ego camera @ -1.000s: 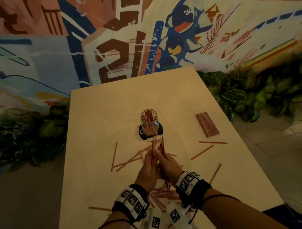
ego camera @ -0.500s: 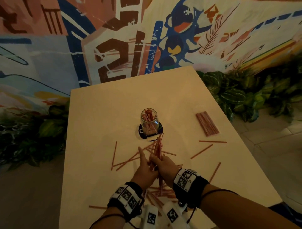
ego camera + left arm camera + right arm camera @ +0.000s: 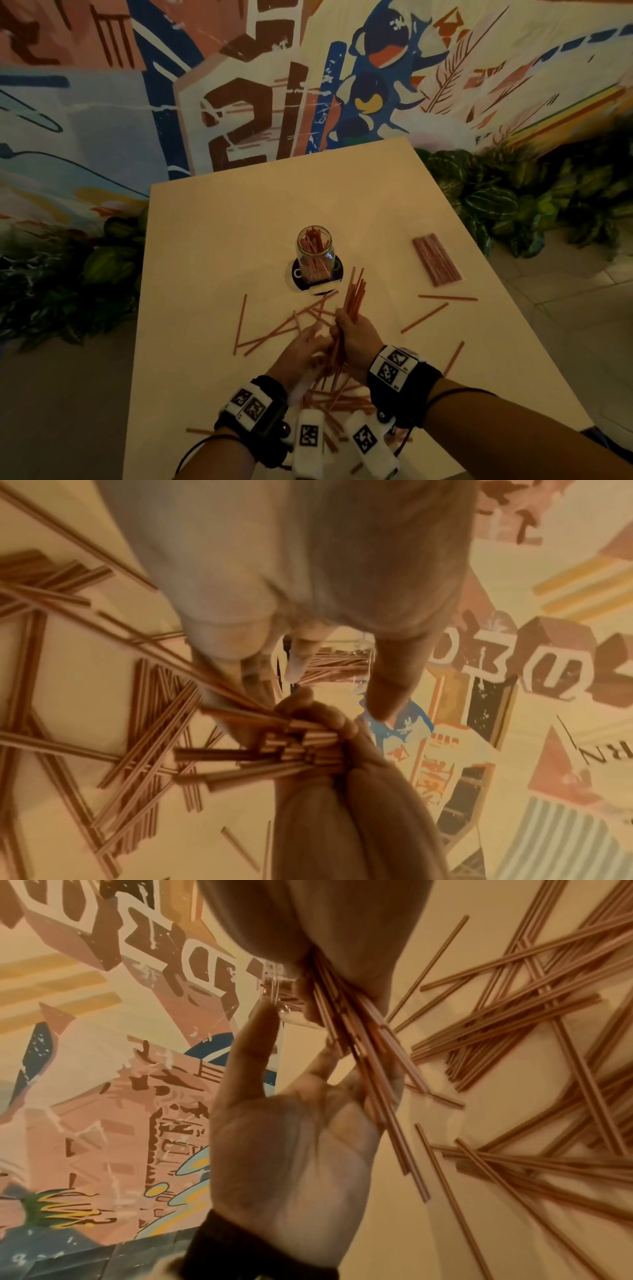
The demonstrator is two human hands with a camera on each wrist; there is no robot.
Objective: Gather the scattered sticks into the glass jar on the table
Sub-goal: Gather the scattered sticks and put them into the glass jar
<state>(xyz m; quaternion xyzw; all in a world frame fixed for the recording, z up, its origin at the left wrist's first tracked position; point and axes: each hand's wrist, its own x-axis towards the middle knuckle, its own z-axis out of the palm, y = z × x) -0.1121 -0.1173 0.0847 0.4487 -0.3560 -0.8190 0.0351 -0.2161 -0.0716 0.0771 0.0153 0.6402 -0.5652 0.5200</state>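
Note:
A glass jar (image 3: 314, 253) partly filled with thin reddish sticks stands on a dark coaster (image 3: 297, 277) at mid-table. My right hand (image 3: 346, 325) grips a bundle of sticks (image 3: 354, 294) held upright just in front of and right of the jar, tops leaning right. In the left wrist view the bundle's cut ends (image 3: 294, 748) stick out of that fist. My left hand (image 3: 318, 334) is open beside it, its straight fingers (image 3: 377, 1074) lying against the bundle's lower part. Loose sticks (image 3: 270, 334) lie scattered around both hands, with a thick pile (image 3: 342, 397) under the wrists.
A neat flat pack of sticks (image 3: 436, 258) lies at the table's right side, with single sticks (image 3: 424, 317) near it. The beige table (image 3: 222, 240) is flanked by leafy plants (image 3: 496, 205) on both sides. A painted wall stands behind.
My right hand has carried the bundle a little right and forward, tilting its tops right. My left hand has let go its grip and dropped lower, fingers straightened.

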